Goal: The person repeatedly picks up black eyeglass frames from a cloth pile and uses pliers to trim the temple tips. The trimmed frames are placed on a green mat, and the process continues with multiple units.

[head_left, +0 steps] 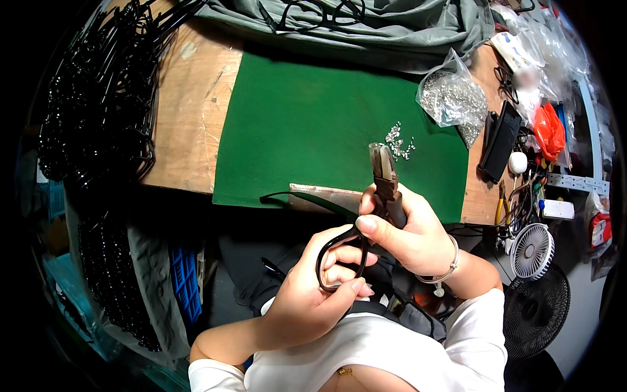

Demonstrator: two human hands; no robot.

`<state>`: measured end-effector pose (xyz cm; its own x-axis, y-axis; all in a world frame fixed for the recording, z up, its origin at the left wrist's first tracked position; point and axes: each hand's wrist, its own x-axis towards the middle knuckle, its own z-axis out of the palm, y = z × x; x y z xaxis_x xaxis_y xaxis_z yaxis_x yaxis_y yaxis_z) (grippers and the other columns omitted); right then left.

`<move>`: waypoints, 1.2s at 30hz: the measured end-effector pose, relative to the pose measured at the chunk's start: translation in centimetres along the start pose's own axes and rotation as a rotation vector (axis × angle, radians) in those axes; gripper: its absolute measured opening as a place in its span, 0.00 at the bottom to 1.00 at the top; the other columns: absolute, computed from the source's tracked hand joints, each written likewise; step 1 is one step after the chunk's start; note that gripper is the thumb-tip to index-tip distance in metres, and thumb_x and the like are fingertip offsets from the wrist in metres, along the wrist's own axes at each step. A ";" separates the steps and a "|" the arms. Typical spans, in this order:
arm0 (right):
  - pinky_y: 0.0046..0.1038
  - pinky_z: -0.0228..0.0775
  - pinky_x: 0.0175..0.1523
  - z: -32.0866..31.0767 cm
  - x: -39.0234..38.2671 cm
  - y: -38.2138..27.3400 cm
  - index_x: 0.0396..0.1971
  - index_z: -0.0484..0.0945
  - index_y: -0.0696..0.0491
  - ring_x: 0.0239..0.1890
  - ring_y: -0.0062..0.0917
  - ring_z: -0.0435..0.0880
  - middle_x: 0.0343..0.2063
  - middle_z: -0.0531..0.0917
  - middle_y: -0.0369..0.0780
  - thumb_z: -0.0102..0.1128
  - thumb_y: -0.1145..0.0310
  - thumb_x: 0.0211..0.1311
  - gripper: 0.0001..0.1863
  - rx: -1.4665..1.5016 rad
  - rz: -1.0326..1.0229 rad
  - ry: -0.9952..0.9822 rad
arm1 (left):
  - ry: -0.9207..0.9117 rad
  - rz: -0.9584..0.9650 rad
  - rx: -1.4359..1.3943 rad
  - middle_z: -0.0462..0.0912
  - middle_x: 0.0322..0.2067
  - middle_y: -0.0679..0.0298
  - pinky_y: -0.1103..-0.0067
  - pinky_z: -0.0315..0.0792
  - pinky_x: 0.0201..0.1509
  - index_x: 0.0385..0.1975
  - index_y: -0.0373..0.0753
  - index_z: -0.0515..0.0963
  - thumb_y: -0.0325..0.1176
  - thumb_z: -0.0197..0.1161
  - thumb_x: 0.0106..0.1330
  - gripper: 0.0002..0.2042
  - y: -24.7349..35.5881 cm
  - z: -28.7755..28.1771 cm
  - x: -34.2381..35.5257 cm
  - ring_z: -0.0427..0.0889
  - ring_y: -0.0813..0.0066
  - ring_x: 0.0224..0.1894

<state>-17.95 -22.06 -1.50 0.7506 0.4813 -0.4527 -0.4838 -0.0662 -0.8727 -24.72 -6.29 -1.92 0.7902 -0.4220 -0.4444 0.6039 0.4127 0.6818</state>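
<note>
My left hand (302, 291) is closed around a black eyeglass frame (319, 266), fingers through and behind its rim. One temple arm (312, 198) of the frame sticks out to the left over the mat's near edge. In my right hand (421, 240) is a pair of pliers (385, 176), jaws pointing up and away from me. The right thumb and fingers also meet the frame near its hinge. Just beyond the plier jaws, a small pile of shiny metal bits (396, 140) lies on the green mat (307, 117). My palms hide part of the frame.
A clear bag of small metal parts (450, 95) lies at the mat's right. Many black frames (98, 98) are heaped at left. Grey cloth (392, 36) with glasses (304, 16) lies at the back. A phone-like black object (501, 140) and fans (532, 251) are at right.
</note>
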 end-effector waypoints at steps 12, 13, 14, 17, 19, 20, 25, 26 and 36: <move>0.27 0.67 0.27 -2.7 -2.4 -2.2 0.32 0.70 0.61 0.21 0.32 0.77 0.15 0.74 0.45 0.48 0.55 0.58 0.20 -0.630 0.201 -0.447 | -0.073 -0.084 -0.003 0.73 0.40 0.53 0.86 0.70 0.38 0.51 0.30 0.58 0.17 0.50 0.57 0.20 1.3 -2.1 -1.7 0.77 0.77 0.35; 0.29 0.67 0.26 -2.5 -2.3 -2.5 0.33 0.70 0.62 0.20 0.34 0.76 0.13 0.74 0.45 0.48 0.55 0.58 0.21 -0.638 0.212 -0.468 | -0.079 -0.109 0.001 0.73 0.40 0.54 0.86 0.70 0.38 0.50 0.30 0.59 0.17 0.50 0.57 0.20 1.3 -2.1 -1.7 0.77 0.77 0.35; 0.30 0.67 0.26 -2.5 -2.1 -2.5 0.33 0.70 0.62 0.20 0.35 0.76 0.13 0.74 0.46 0.48 0.55 0.58 0.21 -0.651 0.166 -0.475 | -0.058 -0.110 -0.041 0.74 0.40 0.55 0.86 0.70 0.37 0.49 0.29 0.61 0.17 0.51 0.57 0.18 1.4 -2.0 -1.8 0.77 0.77 0.34; 0.32 0.67 0.28 -2.4 -1.6 -2.5 0.32 0.70 0.63 0.21 0.39 0.76 0.15 0.74 0.47 0.49 0.54 0.57 0.22 -0.674 0.103 -0.485 | -0.070 -0.094 -0.077 0.74 0.40 0.55 0.86 0.70 0.37 0.49 0.29 0.60 0.18 0.51 0.57 0.19 1.1 -2.0 -1.8 0.77 0.77 0.34; 0.33 0.67 0.28 -2.5 -1.4 -2.2 0.32 0.70 0.63 0.21 0.40 0.76 0.15 0.74 0.48 0.49 0.54 0.57 0.22 -0.697 0.042 -0.500 | -0.072 -0.116 -0.039 0.73 0.40 0.55 0.86 0.70 0.37 0.49 0.30 0.60 0.18 0.51 0.57 0.19 1.1 -2.0 -1.8 0.77 0.77 0.34; 0.35 0.67 0.29 -2.4 -1.2 -2.4 0.30 0.71 0.63 0.21 0.42 0.76 0.14 0.74 0.48 0.49 0.54 0.57 0.22 -0.711 0.036 -0.498 | -0.076 -0.117 -0.017 0.73 0.40 0.55 0.86 0.70 0.37 0.49 0.30 0.60 0.18 0.51 0.57 0.19 1.1 -1.9 -1.8 0.77 0.77 0.34; 0.35 0.68 0.27 -1.6 -1.2 -2.1 0.22 0.71 0.61 0.20 0.43 0.76 0.13 0.74 0.48 0.52 0.55 0.55 0.20 -0.950 0.016 -0.396 | -0.053 -0.109 -0.022 0.72 0.41 0.55 0.85 0.70 0.36 0.50 0.30 0.59 0.17 0.50 0.57 0.19 0.8 -1.6 -1.9 0.77 0.77 0.33; 0.35 0.68 0.27 -1.4 -1.3 -2.0 0.22 0.71 0.61 0.19 0.42 0.76 0.13 0.74 0.48 0.53 0.56 0.54 0.20 -1.004 -0.004 -0.354 | 0.021 -0.097 -0.043 0.74 0.37 0.51 0.75 0.74 0.35 0.47 0.30 0.62 0.15 0.52 0.53 0.20 0.7 -1.2 -1.9 0.78 0.69 0.30; 0.30 0.68 0.34 -4.8 -0.6 -2.0 0.30 0.72 0.58 0.29 0.37 0.78 0.24 0.77 0.45 0.57 0.56 0.51 0.19 -0.888 -0.011 -0.367 | -0.064 -0.071 -0.006 0.72 0.41 0.53 0.84 0.71 0.39 0.52 0.31 0.58 0.19 0.50 0.58 0.21 1.6 -1.2 -1.1 0.78 0.77 0.34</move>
<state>-15.28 -26.38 -0.39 0.4921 0.7196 -0.4900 0.1531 -0.6256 -0.7650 -24.48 -4.21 -0.98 0.7372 -0.5011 -0.4532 0.6589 0.3849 0.6463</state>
